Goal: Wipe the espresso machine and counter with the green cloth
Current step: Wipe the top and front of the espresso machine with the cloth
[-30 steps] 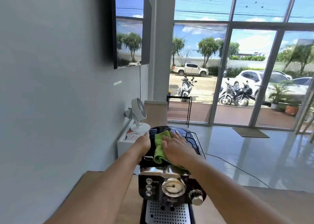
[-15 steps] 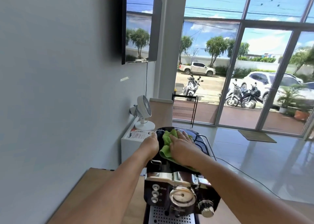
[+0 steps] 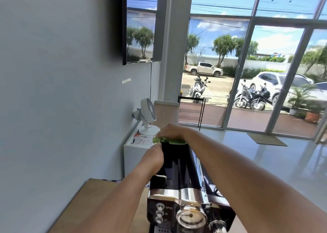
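A black and chrome espresso machine [image 3: 182, 188] stands on the wooden counter [image 3: 85, 202], its gauge and knobs facing me. My right hand [image 3: 172, 132] presses the green cloth [image 3: 168, 140] down over the far back edge of the machine's top; only a strip of cloth shows under the fingers. My left hand [image 3: 153, 157] rests against the top's left rear edge, fingers curled, close to the cloth. I cannot tell whether it touches the cloth.
Behind the machine a white cabinet [image 3: 132, 149] carries a small white fan [image 3: 147, 116] and a printed sheet. The grey wall runs along the left with a mounted screen [image 3: 141, 24]. Glass doors and a glossy floor lie to the right.
My right hand has slid the cloth from the middle of the machine's top to its far back edge. My left hand stayed at the left side. The view shifted.
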`<action>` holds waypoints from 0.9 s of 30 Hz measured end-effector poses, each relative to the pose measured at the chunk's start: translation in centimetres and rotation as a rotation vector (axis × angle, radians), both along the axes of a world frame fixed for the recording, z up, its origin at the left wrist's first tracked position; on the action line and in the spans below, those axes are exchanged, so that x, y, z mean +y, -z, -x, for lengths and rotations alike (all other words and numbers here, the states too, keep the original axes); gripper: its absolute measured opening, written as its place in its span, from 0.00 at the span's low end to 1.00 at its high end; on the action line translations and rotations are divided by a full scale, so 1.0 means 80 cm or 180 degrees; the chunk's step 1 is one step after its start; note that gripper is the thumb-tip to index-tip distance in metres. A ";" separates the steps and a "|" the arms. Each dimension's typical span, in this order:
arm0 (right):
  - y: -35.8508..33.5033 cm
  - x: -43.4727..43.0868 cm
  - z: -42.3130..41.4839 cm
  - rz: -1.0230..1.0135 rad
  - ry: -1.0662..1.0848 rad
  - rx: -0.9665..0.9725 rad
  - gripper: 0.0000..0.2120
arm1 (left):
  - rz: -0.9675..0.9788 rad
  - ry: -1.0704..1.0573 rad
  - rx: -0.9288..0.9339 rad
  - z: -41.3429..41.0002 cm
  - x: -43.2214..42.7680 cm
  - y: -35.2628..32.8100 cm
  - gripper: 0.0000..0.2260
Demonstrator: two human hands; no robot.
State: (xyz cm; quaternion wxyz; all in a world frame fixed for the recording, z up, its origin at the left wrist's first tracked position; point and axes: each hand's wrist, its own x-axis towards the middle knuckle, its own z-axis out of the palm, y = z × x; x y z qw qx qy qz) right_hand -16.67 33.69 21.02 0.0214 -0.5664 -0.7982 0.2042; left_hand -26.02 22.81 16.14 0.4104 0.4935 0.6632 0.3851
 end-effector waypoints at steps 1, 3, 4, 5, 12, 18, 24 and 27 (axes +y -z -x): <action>-0.007 -0.002 -0.005 -0.0013 -0.0012 -0.0021 0.10 | -0.0009 0.0007 -0.0010 0.001 0.000 -0.001 0.23; -0.017 -0.002 -0.031 0.0018 0.0083 -0.0114 0.13 | 0.0004 0.0025 -0.0009 0.000 0.002 -0.002 0.23; -0.021 -0.003 -0.048 0.0079 0.0276 -0.0124 0.13 | 0.0003 0.0034 0.0002 -0.002 0.002 -0.004 0.23; -0.022 -0.005 -0.065 0.0147 0.0481 -0.0177 0.13 | 0.0003 0.0030 0.0033 -0.003 0.002 -0.005 0.23; -0.008 -0.015 -0.031 -0.0072 0.0034 -0.0188 0.19 | -0.0001 0.0029 0.0056 -0.003 0.002 -0.003 0.23; -0.012 -0.006 -0.029 0.0239 -0.0090 -0.0084 0.26 | 0.0015 0.0088 -0.0097 0.007 -0.004 -0.009 0.24; -0.012 -0.010 -0.115 0.0532 0.0477 0.0261 0.28 | -0.0067 0.0053 -0.0086 0.000 -0.002 -0.001 0.24; 0.006 -0.019 -0.160 0.0907 0.0754 0.1289 0.22 | -0.0109 0.0076 -0.0048 -0.004 -0.006 -0.003 0.24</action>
